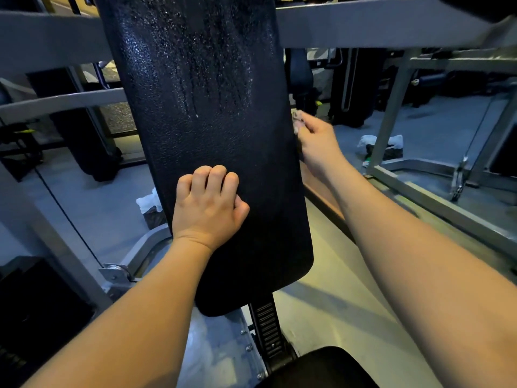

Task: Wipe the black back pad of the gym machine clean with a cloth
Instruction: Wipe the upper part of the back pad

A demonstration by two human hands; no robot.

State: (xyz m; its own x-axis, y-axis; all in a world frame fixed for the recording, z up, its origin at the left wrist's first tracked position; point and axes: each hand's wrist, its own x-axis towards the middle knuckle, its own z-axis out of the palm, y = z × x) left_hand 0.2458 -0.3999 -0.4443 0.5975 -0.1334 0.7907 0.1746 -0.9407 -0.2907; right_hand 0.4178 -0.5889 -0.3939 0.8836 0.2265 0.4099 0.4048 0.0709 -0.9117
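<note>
**Wet back pad with both hands on it**

Black back pad point(218, 147) in the middle of the view, upright, mounted on the grey machine frame point(363, 26) and standing above the black seat point(321, 368). On its upper half many small droplets point(207, 65), with thin streaks running down; lower half matte, without visible drops.

Against the lower middle of the pad, left hand point(208, 205): fingers curled close together into a fist, knuckles touching the surface, nothing seen inside.

At the right edge of the pad, about half height, right hand point(316, 144): fingers pinching a small pale cloth piece point(298, 119), blurred, just at the pad's edge.

Under the pad, a black ribbed adjustment rail point(267, 329) leading down to the seat.

On the grey floor point(92, 197), well apart on the right, a crumpled white cloth point(382, 141) behind a frame leg. On the left, a white bundle point(149, 201), partly hidden by the pad.
</note>
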